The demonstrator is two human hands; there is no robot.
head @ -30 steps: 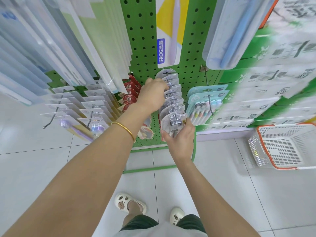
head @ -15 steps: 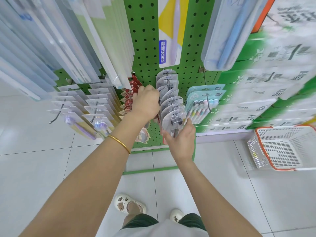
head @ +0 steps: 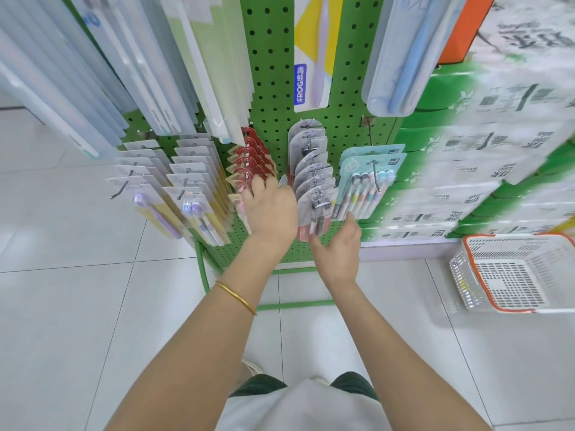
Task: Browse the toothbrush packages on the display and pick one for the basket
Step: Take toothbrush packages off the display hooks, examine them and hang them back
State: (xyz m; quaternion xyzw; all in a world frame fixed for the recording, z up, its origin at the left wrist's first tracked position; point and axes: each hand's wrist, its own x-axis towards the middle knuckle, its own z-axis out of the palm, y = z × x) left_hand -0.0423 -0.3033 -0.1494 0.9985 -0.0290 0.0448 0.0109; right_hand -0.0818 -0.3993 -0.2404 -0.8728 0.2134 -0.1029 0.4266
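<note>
Gleaming white tiles under green pegboard

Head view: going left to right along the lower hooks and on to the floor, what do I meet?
Purple single-brush packs → twin-brush packs → red packs → grey packs → teal packs → basket.

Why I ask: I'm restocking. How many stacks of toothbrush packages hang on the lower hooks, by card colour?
White-carded stacks: 2
Red-topped stack: 1
Grey stack: 1
Teal stack: 1
Total: 5
</note>
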